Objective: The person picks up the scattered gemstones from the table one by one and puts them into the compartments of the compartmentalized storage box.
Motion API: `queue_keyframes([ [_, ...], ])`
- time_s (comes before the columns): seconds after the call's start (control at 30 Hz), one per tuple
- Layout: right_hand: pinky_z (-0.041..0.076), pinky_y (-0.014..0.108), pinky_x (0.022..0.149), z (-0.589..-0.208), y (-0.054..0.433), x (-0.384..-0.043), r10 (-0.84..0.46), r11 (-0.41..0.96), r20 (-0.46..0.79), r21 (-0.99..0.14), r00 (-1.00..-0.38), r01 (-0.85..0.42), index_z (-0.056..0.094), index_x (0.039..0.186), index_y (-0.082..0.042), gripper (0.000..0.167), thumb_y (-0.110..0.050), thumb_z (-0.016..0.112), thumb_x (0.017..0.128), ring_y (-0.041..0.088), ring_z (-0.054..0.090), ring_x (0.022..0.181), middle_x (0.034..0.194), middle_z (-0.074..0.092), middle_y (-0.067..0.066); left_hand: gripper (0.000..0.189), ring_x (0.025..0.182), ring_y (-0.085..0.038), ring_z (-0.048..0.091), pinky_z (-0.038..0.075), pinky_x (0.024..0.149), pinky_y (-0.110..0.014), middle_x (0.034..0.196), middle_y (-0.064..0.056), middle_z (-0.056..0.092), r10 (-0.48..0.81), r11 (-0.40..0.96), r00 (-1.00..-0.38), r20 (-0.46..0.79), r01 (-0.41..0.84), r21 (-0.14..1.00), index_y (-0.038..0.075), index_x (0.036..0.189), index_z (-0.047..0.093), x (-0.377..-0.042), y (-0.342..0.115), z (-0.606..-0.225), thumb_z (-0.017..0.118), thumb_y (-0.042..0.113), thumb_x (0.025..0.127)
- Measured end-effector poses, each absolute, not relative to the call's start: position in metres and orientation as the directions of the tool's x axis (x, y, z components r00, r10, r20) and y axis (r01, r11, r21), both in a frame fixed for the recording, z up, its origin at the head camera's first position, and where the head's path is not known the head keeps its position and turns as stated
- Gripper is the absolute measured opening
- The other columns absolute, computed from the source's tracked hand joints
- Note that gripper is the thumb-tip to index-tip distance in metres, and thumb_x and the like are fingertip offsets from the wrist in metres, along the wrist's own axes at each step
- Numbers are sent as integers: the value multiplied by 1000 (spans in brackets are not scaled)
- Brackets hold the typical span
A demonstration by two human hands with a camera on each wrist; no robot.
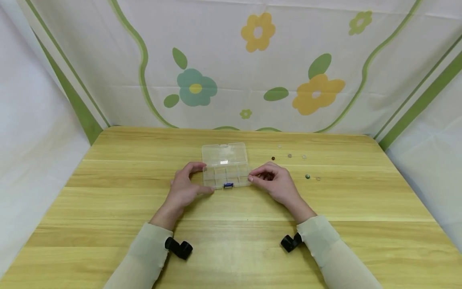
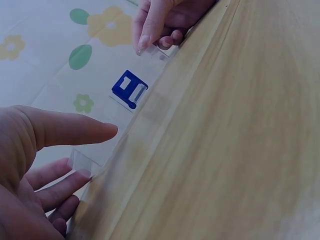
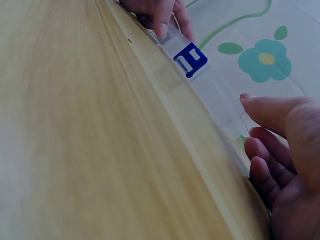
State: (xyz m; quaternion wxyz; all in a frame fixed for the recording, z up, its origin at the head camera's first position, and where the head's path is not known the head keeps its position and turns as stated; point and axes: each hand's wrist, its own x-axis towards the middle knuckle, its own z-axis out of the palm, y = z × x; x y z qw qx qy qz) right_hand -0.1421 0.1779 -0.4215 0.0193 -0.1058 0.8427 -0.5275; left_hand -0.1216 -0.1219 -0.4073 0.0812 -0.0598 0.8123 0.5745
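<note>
A clear plastic compartment box (image 1: 232, 174) sits on the table with its lid (image 1: 223, 154) raised toward the back. A blue latch (image 1: 228, 185) marks its front edge. My left hand (image 1: 184, 186) holds the box's left end, thumb at the front corner and index finger farther back along the side. At the right end, my right hand (image 1: 276, 182) grips the edge with thumb and index fingertips close together, the other fingers curled under. Both wrist views show the latch (image 2: 130, 89) between the two hands.
Several small beads or stones lie on the table right of the box, including a dark brown one (image 1: 273, 158), a green one (image 1: 307, 176) and a pale one (image 1: 290, 155). A flower-printed curtain (image 1: 223, 60) hangs behind the wooden table (image 1: 231, 241).
</note>
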Motion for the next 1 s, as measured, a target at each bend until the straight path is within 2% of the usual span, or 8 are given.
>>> queue_keyframes([
  [0.37, 51, 25, 73, -419, 176, -141, -193, 428, 72, -891, -978, -150, 84, 106, -22, 16, -29, 87, 92, 21, 63, 85, 102, 71, 2, 78, 148, -33, 31, 20, 122, -56, 153, -4, 61, -11, 345, -979, -204, -195, 918, 18, 146, 60, -120, -122, -407, 93, 8, 75],
  [0.83, 50, 24, 73, -421, 176, -143, -193, 433, 84, -887, -978, -162, 84, 107, -19, 19, -29, 87, 92, 19, 62, 85, 101, 71, 5, 80, 145, -32, 32, 21, 120, -54, 152, -3, 62, -18, 361, -981, -192, -185, 914, 18, 146, 60, -120, -121, -408, 94, 8, 74],
  [1.0, 51, 24, 73, -420, 176, -143, -190, 433, 84, -887, -978, -160, 84, 107, -19, 18, -27, 88, 91, 18, 62, 85, 101, 71, 1, 79, 145, -32, 32, 21, 119, -54, 153, -2, 62, -18, 363, -981, -193, -187, 913, 19, 146, 60, -119, -121, -408, 93, 9, 75],
])
